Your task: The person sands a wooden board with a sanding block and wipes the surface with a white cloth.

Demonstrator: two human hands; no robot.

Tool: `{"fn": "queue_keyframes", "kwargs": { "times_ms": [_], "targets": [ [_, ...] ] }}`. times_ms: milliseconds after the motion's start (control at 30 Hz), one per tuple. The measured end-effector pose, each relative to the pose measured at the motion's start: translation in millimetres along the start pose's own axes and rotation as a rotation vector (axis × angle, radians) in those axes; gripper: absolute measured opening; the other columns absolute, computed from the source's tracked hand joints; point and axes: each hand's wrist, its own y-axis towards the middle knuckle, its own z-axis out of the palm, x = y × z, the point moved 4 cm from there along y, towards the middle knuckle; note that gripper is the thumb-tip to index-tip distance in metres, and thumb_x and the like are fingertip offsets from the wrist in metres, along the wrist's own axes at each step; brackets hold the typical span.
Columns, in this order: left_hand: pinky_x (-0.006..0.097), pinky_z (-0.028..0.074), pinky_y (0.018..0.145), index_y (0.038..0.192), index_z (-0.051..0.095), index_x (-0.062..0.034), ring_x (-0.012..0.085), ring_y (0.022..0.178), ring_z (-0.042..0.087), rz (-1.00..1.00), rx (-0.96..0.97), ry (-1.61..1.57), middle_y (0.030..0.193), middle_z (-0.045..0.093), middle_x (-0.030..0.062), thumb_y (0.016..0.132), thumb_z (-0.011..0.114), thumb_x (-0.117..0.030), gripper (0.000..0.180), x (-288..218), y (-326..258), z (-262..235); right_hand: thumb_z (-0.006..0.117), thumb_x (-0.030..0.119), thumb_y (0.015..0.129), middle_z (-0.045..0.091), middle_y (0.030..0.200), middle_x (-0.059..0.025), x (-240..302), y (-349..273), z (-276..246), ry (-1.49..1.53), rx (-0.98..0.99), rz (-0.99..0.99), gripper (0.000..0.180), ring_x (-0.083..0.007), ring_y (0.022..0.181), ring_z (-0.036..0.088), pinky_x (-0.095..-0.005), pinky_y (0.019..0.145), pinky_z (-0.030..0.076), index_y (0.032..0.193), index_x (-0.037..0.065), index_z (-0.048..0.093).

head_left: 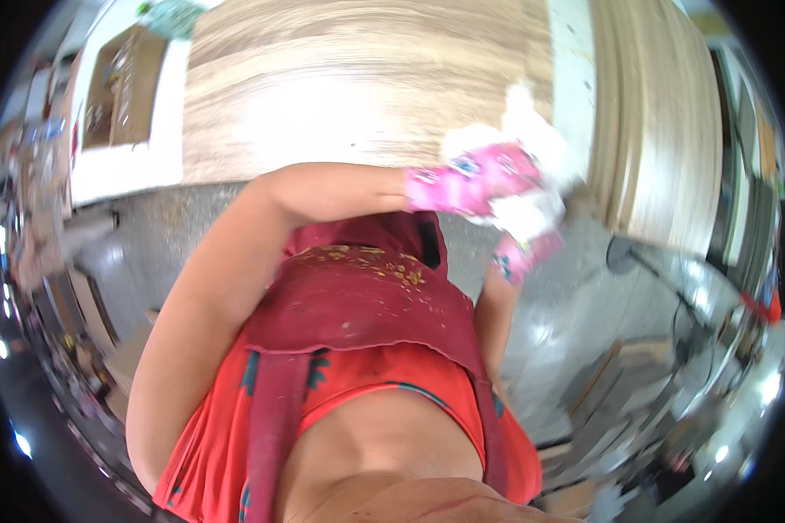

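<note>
My left hand (497, 174), in a pink patterned glove, reaches across my front to the right edge of a wood-grain board (340, 83). Its fingers are closed on a bunched white cloth (532, 139), which spreads around the hand and over the board's near right corner. My right hand (529, 254), also in pink, is lower down, just beneath a white lump that looks like part of the same cloth. Motion smears its fingers, and the white material partly hides them, so its grip cannot be made out.
Stacked wood-grain panels (672, 131) stand on the right, past a white strip of tabletop (574, 78). An open cardboard box (131, 87) sits at the far left, with a pale green plastic bag (173, 17) behind it. On the grey floor, a black stand (663, 270) is at the right.
</note>
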Motion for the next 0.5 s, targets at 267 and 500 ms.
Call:
{"fn": "queue_keyframes", "kwargs": {
  "times_ms": [267, 500],
  "targets": [
    [0.041, 0.033, 0.105, 0.109, 0.060, -0.0124, 0.0223, 0.113, 0.051, -0.042, -0.246, 0.364, 0.120, 0.055, 0.0052, 0.064, 0.065, -0.018, 0.045, -15, -41, -2, 0.053, 0.031, 0.087, 0.047, 0.121, -0.0140, 74, 48, -63, 0.681, -0.320, -0.055, 0.049, -0.0315, 0.109, 0.051, -0.0416, 0.094, 0.044, 0.127, 0.005, 0.042],
    [0.047, 0.036, 0.102, 0.103, 0.064, -0.0105, 0.0239, 0.115, 0.053, -0.205, -0.382, 0.366, 0.124, 0.057, 0.0060, 0.067, 0.074, -0.023, 0.039, -35, -196, -95, 0.053, 0.032, 0.087, 0.050, 0.115, -0.0160, 136, 33, 42, 0.551, -0.183, -0.076, 0.046, -0.0296, 0.100, 0.055, -0.0363, 0.084, 0.050, 0.121, 0.002, 0.044]
  ]
}}
